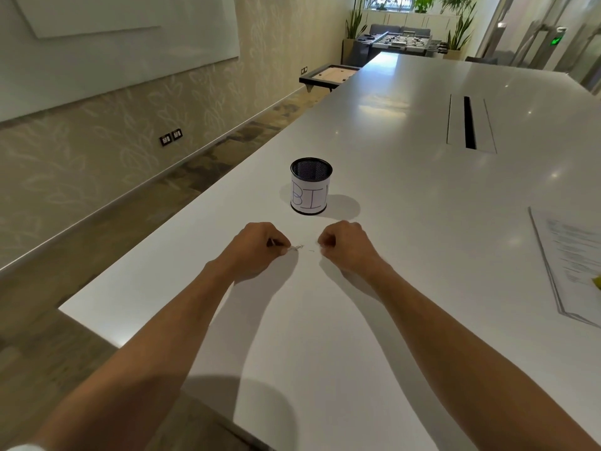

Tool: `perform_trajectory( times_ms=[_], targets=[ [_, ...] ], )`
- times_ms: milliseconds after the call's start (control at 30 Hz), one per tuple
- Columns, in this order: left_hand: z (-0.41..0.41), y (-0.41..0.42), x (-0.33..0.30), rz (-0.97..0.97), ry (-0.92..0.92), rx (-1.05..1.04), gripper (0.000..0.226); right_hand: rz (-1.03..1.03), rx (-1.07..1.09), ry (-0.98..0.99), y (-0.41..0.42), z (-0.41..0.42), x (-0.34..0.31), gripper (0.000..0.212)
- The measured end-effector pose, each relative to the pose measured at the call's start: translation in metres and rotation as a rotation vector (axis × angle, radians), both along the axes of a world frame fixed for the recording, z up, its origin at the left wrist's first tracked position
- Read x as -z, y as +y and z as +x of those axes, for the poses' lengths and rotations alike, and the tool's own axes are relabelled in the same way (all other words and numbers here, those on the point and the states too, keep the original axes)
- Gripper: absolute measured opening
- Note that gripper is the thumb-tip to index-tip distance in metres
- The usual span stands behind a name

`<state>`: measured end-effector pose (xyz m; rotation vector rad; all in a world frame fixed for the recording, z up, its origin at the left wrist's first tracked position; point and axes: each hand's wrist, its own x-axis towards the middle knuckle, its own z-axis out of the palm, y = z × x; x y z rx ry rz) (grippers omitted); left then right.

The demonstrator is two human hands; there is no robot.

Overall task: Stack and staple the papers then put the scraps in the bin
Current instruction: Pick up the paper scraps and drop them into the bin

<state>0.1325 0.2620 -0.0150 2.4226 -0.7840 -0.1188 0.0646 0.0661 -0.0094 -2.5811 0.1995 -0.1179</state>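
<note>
Both hands rest on the white table (406, 177), fingers curled under. The left hand (257, 247) pinches a small metal scrap (297, 248), likely a bent staple, at its fingertips; a second tiny scrap (311, 251) lies just beside it, between the hands. The right hand (343, 244) is curled tight, but whether it holds anything cannot be told. The mesh cup labelled BIN (310, 187) stands upright at 12 o'clock from the hands, near them, with bare tabletop around it. The stack of papers (572, 265) lies at 3 o'clock, well apart, running off the frame's right side. The table's left edge runs close past the left forearm.
</note>
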Motion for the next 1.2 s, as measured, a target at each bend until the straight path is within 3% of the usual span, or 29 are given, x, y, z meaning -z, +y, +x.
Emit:
perform_trajectory(
  times_ms=[333, 533, 733, 900, 1067, 1200],
  targets=[
    [-0.004, -0.019, 0.006, -0.077, -0.001, -0.047, 0.006, 0.011, -0.01, -0.028, 0.027, 0.013, 0.004, 0.009],
    [-0.009, -0.012, 0.01, -0.179, -0.013, -0.101, 0.012, 0.163, 0.071, -0.097, 0.017, 0.01, 0.009, 0.015],
    [-0.009, -0.02, 0.01, -0.005, -0.019, -0.051, 0.041, 0.085, 0.1, -0.091, 0.012, 0.014, 0.015, 0.032],
    [-0.004, -0.037, -0.003, 0.195, -0.076, 0.077, 0.03, 0.055, -0.008, -0.084, 0.016, 0.019, 0.014, 0.036],
    [-0.001, -0.04, -0.005, 0.22, -0.113, 0.089, 0.017, -0.093, 0.019, -0.227, 0.009, 0.016, 0.028, 0.017],
    [-0.001, -0.041, -0.001, 0.212, -0.125, 0.088, 0.015, -0.107, 0.046, -0.26, 0.009, 0.017, 0.032, 0.016]
  ],
)
